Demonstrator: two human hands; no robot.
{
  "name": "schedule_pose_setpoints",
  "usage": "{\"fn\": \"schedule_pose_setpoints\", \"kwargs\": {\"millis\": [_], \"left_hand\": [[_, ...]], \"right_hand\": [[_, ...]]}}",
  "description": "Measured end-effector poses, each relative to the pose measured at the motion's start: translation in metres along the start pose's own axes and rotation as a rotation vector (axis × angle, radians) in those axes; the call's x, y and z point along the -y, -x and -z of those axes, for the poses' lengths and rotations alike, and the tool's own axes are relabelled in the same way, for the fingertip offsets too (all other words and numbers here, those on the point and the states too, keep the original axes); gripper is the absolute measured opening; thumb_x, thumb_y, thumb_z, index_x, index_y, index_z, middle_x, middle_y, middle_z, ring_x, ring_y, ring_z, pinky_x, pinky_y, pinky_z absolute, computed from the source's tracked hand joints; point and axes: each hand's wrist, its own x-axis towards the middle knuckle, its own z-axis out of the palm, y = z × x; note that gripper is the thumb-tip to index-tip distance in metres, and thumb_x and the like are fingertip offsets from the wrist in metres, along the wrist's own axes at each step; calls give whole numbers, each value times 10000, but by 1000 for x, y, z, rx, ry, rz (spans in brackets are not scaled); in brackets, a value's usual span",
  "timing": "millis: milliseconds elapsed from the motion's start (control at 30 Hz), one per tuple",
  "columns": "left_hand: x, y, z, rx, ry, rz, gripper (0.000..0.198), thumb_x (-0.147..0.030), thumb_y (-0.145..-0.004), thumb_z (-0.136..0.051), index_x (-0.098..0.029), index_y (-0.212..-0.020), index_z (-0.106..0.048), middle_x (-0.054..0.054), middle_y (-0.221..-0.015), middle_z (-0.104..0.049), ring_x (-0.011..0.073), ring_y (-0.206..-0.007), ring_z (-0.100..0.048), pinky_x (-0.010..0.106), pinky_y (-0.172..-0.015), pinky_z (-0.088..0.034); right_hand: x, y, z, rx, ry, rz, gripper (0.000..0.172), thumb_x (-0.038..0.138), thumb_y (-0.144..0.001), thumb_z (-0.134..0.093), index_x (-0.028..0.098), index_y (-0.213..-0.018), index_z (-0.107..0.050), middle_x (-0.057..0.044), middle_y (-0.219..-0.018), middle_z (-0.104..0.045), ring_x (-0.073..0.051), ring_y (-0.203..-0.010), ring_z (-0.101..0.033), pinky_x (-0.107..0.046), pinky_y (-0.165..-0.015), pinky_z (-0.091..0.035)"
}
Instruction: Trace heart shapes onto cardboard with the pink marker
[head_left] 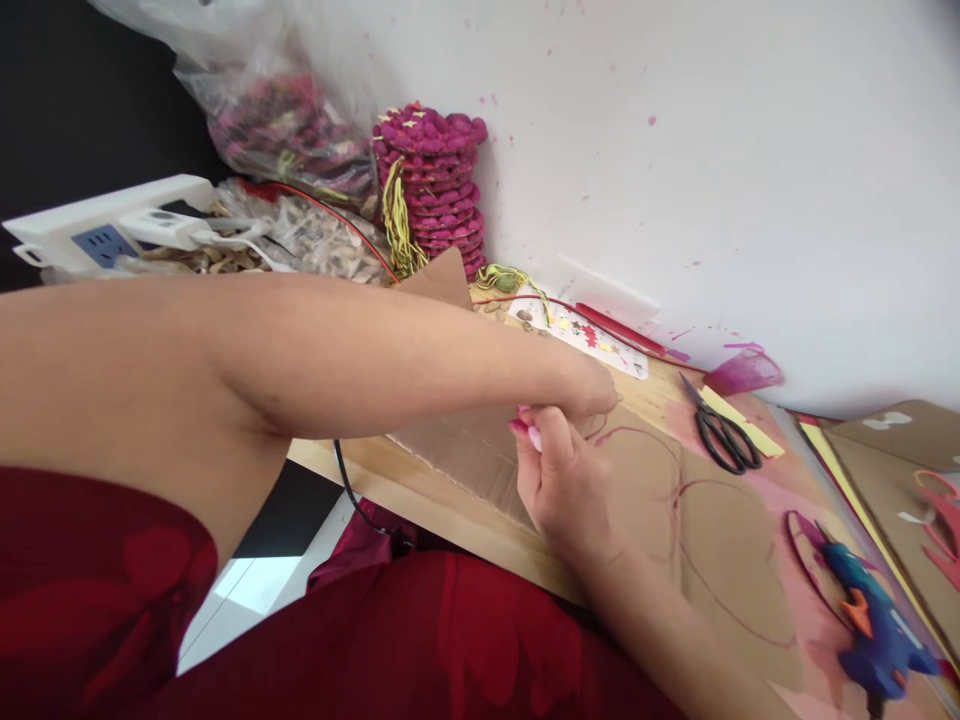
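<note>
A flat sheet of brown cardboard (pixel 735 560) lies on the table, with round outlines drawn on it in reddish line. My left arm reaches across from the left, and my left hand (pixel 592 388) is bent down over the sheet. Its fingers are hidden behind the wrist. Just in front of it, my right hand (pixel 566 485) is closed above the cardboard, fingers curled in with pink nails showing. What it holds, if anything, cannot be made out. The two hands are touching or very close together.
Black-handled scissors (pixel 724 430) and a blue glue gun (pixel 874 620) lie to the right. Behind stand a stacked magenta pot-like piece (pixel 435 185), a pink-stained cup (pixel 742 372) and a card with small stars (pixel 589 335). A white power strip (pixel 112 225) and plastic bags are at left.
</note>
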Motion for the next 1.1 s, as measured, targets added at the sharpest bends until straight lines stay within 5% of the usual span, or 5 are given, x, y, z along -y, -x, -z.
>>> {"fn": "schedule_pose_setpoints", "kwargs": {"millis": [167, 467, 633, 900, 1100], "left_hand": [[9, -7, -3, 117, -102, -234, 257, -271, -655, -851, -273, -900, -775, 22, -890, -788, 259, -876, -690, 375, -831, -546], [3, -2, 1, 177, -129, -166, 279, -175, -632, -846, -283, -879, -775, -6, -855, -776, 283, -947, -683, 403, -871, -515], [8, -4, -2, 130, -91, -230, 291, -287, -739, -830, -204, -1009, -759, 34, -915, -781, 242, -911, -684, 348, -846, -501], [6, -6, 0, 115, -66, -221, 239, -152, -560, -895, -245, -723, -747, 26, -716, -749, 252, -754, -670, 365, -748, -523], [5, -5, -1, 128, -101, -205, 230, -172, -602, -869, -256, -788, -763, 24, -778, -760, 264, -838, -681, 367, -809, -519]], "right_hand": [[6, 14, 14, 8, -9, 91, 50, 178, -983, -533, 217, -1012, -545, -56, -845, -743, -188, -657, -683, -293, -588, -446], [-4, 2, -3, -28, 13, 101, 60, 205, -995, -530, 223, -962, -576, -63, -840, -737, -200, -703, -692, -289, -618, -472], [3, 17, 12, 32, 14, 133, 44, 184, -975, -551, 212, -1002, -571, -69, -837, -731, -188, -613, -648, -301, -555, -421], [-5, 6, 2, 40, 32, 170, 70, 177, -995, -507, 218, -988, -563, -82, -870, -733, -209, -689, -664, -306, -584, -424], [-3, 1, 2, 32, 41, 167, 53, 185, -991, -518, 202, -953, -549, -82, -822, -718, -211, -695, -673, -292, -563, -420]]}}
